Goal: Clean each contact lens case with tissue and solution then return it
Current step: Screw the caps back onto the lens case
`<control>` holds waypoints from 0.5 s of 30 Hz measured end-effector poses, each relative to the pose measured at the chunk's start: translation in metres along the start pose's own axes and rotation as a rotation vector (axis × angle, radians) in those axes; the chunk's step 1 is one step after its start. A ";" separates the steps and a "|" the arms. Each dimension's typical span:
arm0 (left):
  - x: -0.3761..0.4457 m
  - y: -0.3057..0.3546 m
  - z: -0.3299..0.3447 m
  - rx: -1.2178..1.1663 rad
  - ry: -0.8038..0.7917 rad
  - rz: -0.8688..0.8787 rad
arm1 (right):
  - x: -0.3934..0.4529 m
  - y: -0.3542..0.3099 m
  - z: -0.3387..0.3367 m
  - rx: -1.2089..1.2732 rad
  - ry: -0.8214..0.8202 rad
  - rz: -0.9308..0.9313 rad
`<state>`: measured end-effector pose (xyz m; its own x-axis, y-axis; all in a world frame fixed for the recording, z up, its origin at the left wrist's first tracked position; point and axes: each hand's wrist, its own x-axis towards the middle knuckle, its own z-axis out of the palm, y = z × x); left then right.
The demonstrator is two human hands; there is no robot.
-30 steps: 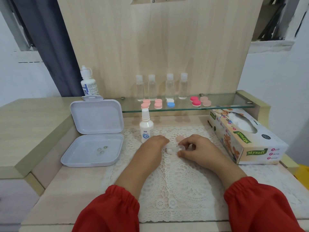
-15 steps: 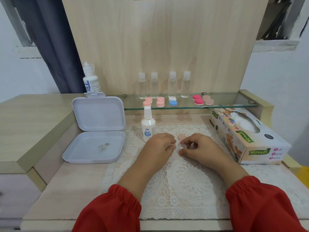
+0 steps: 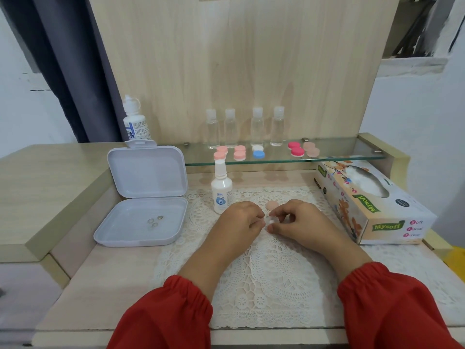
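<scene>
Just above the middle of the frame I hold the clear lens case (image 3: 269,219) between my two hands over the lace mat (image 3: 274,273). My left hand (image 3: 241,220) curls its fingers around the case's left end, which is hidden under them. My right hand (image 3: 299,220) pinches the right end between thumb and fingertips, so only a small clear part shows in the gap between the hands. A peach cap (image 3: 272,205) lies on the mat just above that gap, close to my right knuckles. A white spray bottle (image 3: 221,190) stands upright just above my left hand. The tissue box (image 3: 372,205) lies at the right of the frame, well apart from my right hand. An open white box (image 3: 143,220) lies at the left. Other coloured lens cases (image 3: 259,154) sit on the glass shelf (image 3: 339,153) in the upper middle, before four clear bottles (image 3: 257,127).
</scene>
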<state>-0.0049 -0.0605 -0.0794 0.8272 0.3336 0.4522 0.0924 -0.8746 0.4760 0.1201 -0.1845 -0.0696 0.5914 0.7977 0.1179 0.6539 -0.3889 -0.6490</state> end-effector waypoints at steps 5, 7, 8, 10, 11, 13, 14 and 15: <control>-0.002 -0.001 -0.001 -0.009 -0.013 -0.066 | 0.000 -0.001 -0.001 -0.007 0.005 0.007; -0.001 -0.001 -0.002 -0.022 -0.016 -0.094 | 0.000 -0.001 -0.001 -0.004 0.002 0.009; 0.000 0.000 -0.002 -0.027 -0.015 -0.104 | 0.000 -0.001 -0.001 -0.003 0.002 0.010; 0.001 0.000 -0.001 -0.026 -0.023 -0.132 | 0.000 0.000 0.000 -0.002 0.004 0.012; 0.002 0.000 -0.001 -0.022 -0.030 -0.146 | 0.000 0.000 0.000 -0.002 0.005 0.013; 0.002 -0.001 0.000 -0.020 -0.041 -0.157 | 0.000 0.000 0.000 0.003 0.003 0.014; 0.002 -0.002 0.000 -0.023 -0.044 -0.157 | 0.000 0.000 0.000 0.006 0.002 0.013; 0.002 -0.002 0.000 -0.028 -0.049 -0.155 | 0.000 0.000 0.000 0.008 0.002 0.012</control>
<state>-0.0034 -0.0582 -0.0788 0.8302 0.4458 0.3347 0.2060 -0.8033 0.5588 0.1202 -0.1845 -0.0692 0.5999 0.7923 0.1115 0.6433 -0.3947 -0.6560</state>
